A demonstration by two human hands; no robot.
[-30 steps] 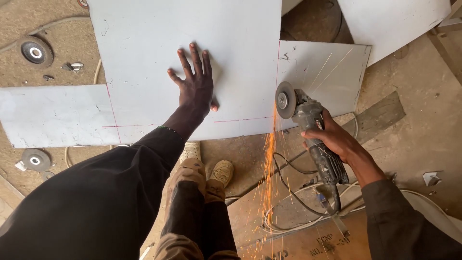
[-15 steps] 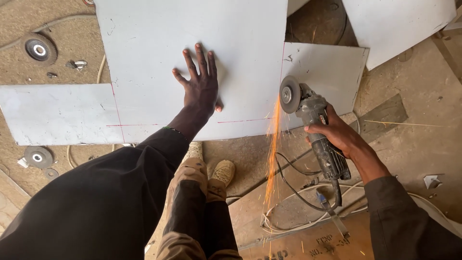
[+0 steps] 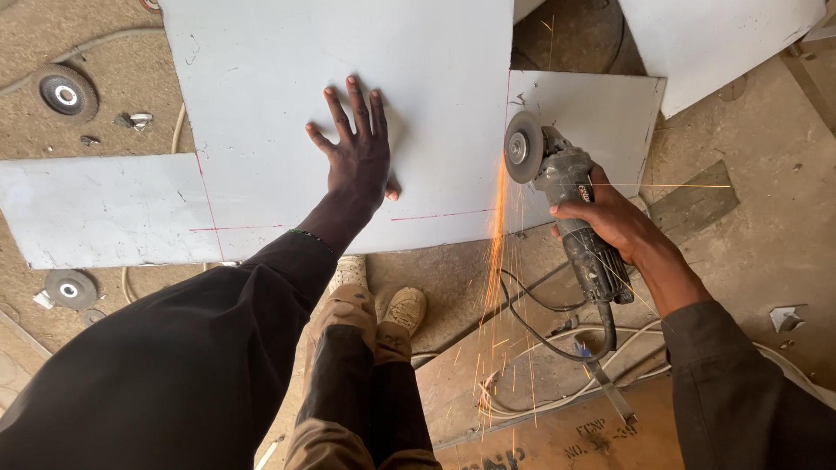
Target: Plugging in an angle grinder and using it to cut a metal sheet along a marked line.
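Sparks (image 3: 496, 261) stream down from the round disc of an angle grinder (image 3: 566, 204) gripped in the right hand (image 3: 614, 218), cutting the edge of a flat pale metal sheet (image 3: 261, 87). Left hand (image 3: 359, 157) lies splayed flat on the sheet. Spare discs (image 3: 65, 91) and tangled cables (image 3: 540, 322) lie on the gritty floor.

Metal workshop: grinder sparks (image 3: 496, 261), sheet metal (image 3: 348, 78)

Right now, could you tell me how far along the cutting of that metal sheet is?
Done: red lines are marked on the grey sheet. In hand: left hand pressed flat on it, right hand running the grinder, sparks at the right edge. Left: the horizontal red line looks uncut.
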